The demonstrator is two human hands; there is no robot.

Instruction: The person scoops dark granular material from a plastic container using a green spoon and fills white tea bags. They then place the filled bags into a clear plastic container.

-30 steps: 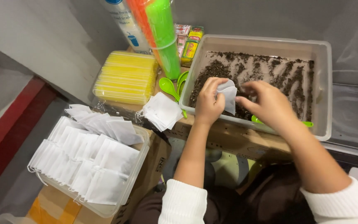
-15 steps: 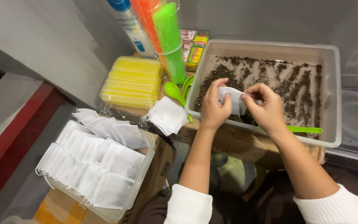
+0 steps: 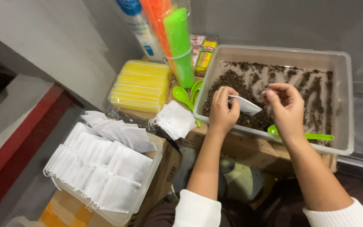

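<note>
Left hand (image 3: 222, 110) closed on one end of small white paper filter bag (image 3: 244, 105), fingers curled round it. Bag held level over grey translucent plastic bin (image 3: 344, 105), just above dark loose crumbly material (image 3: 253, 82) spread across bin floor. Right hand (image 3: 285, 106) raised just beside bag's free end, thumb and forefinger pinched together, other fingers loosely bent; could not tell whether anything fine was gripped between fingertips. Hands near each other, bag between them.

Green plastic scoop (image 3: 305, 135) lay inside bin along its near wall, below right wrist, not touched. Bin rested on brown cardboard box (image 3: 240, 147) serving as worktop, filling its right half. Loose stack of empty white filter bags (image 3: 175, 120) at worktop's front edge, left of bin and just beside left hand. More green plastic spoons (image 3: 186, 94) between stack and bin's left wall. Wrapped block of yellow flat packets (image 3: 141, 85) at worktop's left edge. Tall sleeves of stacked plastic cups, green (image 3: 179, 46) and orange (image 3: 158, 21), upright at back edge; white sleeve of paper cups (image 3: 141, 31) leaned beside them.

Clear shallow plastic tray (image 3: 148, 189) on lower cardboard box, left of worktop, packed with rows of filled white drawstring bags (image 3: 101, 166), upright and overlapping, some piled over its far rim.
</note>
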